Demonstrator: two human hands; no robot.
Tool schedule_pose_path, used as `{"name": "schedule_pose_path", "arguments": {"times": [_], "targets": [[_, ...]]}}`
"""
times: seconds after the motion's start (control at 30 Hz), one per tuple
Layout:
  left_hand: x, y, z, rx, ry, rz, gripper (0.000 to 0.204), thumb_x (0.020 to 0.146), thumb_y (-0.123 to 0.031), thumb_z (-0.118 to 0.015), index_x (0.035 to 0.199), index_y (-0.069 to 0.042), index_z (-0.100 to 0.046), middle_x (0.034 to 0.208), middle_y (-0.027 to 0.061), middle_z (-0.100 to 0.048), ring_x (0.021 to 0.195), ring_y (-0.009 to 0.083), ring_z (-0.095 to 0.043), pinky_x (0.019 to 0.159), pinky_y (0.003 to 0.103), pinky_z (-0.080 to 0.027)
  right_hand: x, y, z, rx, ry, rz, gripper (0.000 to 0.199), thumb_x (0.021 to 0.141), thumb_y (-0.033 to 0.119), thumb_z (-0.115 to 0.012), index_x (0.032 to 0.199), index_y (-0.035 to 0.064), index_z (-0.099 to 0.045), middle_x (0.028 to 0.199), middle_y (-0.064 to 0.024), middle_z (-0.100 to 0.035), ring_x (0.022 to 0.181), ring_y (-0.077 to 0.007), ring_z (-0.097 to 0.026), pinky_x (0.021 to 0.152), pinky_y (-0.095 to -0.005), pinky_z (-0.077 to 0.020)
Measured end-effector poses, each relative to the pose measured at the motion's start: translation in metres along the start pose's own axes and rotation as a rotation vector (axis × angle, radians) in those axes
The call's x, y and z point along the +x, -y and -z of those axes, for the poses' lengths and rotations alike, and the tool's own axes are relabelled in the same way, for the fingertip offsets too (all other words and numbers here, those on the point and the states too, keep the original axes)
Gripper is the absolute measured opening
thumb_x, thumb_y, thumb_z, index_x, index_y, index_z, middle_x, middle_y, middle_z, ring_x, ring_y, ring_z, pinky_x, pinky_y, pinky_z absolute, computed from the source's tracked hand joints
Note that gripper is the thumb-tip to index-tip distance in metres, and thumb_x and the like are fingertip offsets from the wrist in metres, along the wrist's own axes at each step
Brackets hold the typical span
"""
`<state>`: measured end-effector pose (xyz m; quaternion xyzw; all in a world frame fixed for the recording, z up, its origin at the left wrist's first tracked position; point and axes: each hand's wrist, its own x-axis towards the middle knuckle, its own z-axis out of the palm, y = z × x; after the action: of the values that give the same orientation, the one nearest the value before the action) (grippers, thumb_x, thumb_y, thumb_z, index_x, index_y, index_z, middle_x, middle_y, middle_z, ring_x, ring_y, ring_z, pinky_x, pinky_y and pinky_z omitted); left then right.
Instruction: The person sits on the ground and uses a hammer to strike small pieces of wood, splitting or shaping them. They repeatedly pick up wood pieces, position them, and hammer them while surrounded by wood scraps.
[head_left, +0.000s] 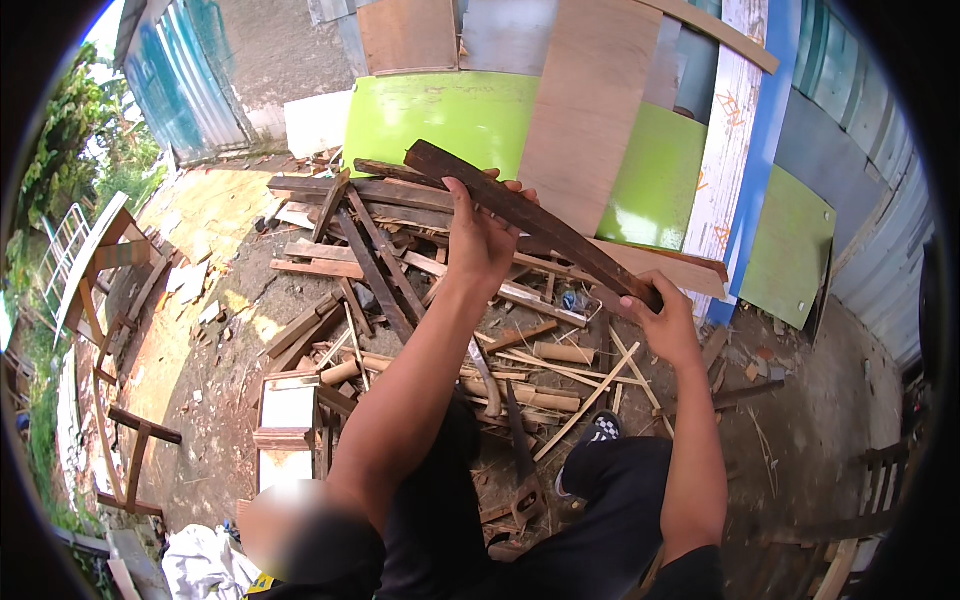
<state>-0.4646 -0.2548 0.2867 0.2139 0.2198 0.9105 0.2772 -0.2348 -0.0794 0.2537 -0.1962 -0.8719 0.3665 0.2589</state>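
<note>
Dark-brown wooden beam (540, 220) is spanning both hands, being held up in front of the scrap-wood pile (375, 268) and covering some of its far boards from sight. The left hand (483, 235) is gripping the beam toward its far-left end, thumb pressing on the near side and fingertips showing over the far edge; the rest of those fingers are hiding behind the wood. The right hand (657, 320) is clamping the opposite end, at the right of the pile, its thumb and curled fingers closing on the tip, though the beam and the hand itself are masking part of the grasp. Beyond the pile, a glossy lime-green panel (430, 120) and a brown plywood sheet (590, 110) are standing upright, the sheet running out of view at the top. At the near side of the pile, a handsaw (519, 450) is lying between the person's legs, and a checkered shoe (604, 428) is showing only partly beneath a dark trouser leg. Left and nearer than the pile, a blurred patch is obscuring whatever it covers, while a white cloth (205, 565) beside it is being cut off below.
</note>
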Motion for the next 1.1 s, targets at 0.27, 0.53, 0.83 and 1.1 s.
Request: {"name": "schedule_pose_path", "arguments": {"times": [0.27,0.53,0.83,1.1], "targets": [[0.001,0.012,-0.001,0.226,0.062,0.104,0.096,0.094,-0.084,-0.023,0.163,-0.017,-0.027,0.151,0.0179,-0.052,0.125,0.0348,-0.060,0.112,0.052,-0.044,0.019,-0.076,0.001,0.219,0.249,-0.148,0.036,0.103,0.035,-0.066,0.109,-0.0003,-0.069,0.091,-0.0056,-0.073,0.086,-0.0149,-0.065,0.087,-0.0323,-0.0500],[0.009,0.022,0.009,0.282,-0.156,0.009,0.082,0.103,-0.071,-0.031,0.147,-0.003,-0.048,0.117,0.0111,-0.068,0.099,0.0227,-0.069,0.094,0.038,-0.056,0.022,-0.088,0.002,0.343,0.412,-0.232,0.050,0.107,0.047,-0.055,0.101,0.0000,-0.070,0.077,-0.0042,-0.065,0.070,-0.0124,-0.060,0.068,-0.0297,-0.0491],[0.006,0.025,0.012,0.373,-0.297,-0.035,0.061,0.102,-0.056,-0.057,0.120,0.002,-0.061,0.109,0.0104,-0.068,0.087,0.0165,-0.067,0.076,0.033,-0.061,0.013,-0.063,0.009,0.424,0.477,-0.422,0.063,0.108,0.058,-0.044,0.097,0.0011,-0.069,0.071,-0.0055,-0.063,0.055,-0.0126,-0.057,0.048,-0.0291,-0.0457],[0.001,0.014,0.014,0.480,-0.335,-0.068,0.052,0.102,-0.043,-0.068,0.132,-0.001,-0.060,0.116,0.0051,-0.067,0.095,0.0178,-0.068,0.085,0.038,-0.058,0.004,-0.050,0.004,0.542,0.571,-0.622,0.064,0.107,0.060,-0.044,0.106,0.0005,-0.068,0.075,-0.0096,-0.067,0.059,-0.0183,-0.066,0.052,-0.0336,-0.0556]]}}
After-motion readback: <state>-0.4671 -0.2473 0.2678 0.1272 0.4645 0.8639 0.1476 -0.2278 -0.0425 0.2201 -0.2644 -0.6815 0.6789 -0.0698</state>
